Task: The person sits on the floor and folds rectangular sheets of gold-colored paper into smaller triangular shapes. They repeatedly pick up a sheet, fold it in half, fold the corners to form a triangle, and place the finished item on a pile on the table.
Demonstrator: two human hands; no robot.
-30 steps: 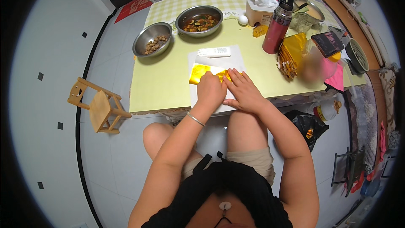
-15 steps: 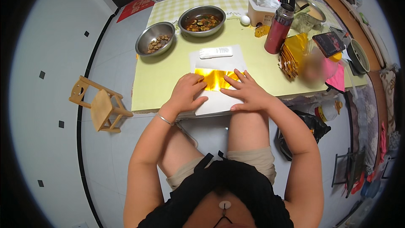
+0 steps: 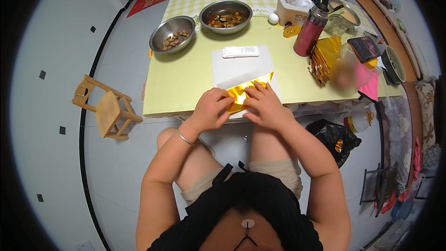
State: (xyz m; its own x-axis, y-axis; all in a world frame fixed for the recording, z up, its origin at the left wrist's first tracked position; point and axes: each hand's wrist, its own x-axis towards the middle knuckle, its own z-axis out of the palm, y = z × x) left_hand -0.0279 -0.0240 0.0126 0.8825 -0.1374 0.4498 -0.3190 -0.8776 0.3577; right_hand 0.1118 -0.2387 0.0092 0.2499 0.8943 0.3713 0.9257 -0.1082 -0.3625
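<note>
I have both bare hands on a gold foil sheet [image 3: 239,94], which lies aslant over the near part of a white sheet [image 3: 234,70] at the front edge of the bench [image 3: 181,81]. Its right end points away from the person, and a pale strip runs along its far edge. My view shows the left hand [image 3: 211,107] at the foil's left end, fingers bent, their tips on the gold. The right hand [image 3: 266,108] is on its right half, fingers curled and slightly parted. I can't tell whether either hand pinches the foil between thumb and fingers. Just beyond, a white oblong object [image 3: 240,52] lies flat on the white sheet. Off to the right I see a stack of gold foil pieces [image 3: 320,62] near a red flask [image 3: 308,37], which stands upright.
</note>
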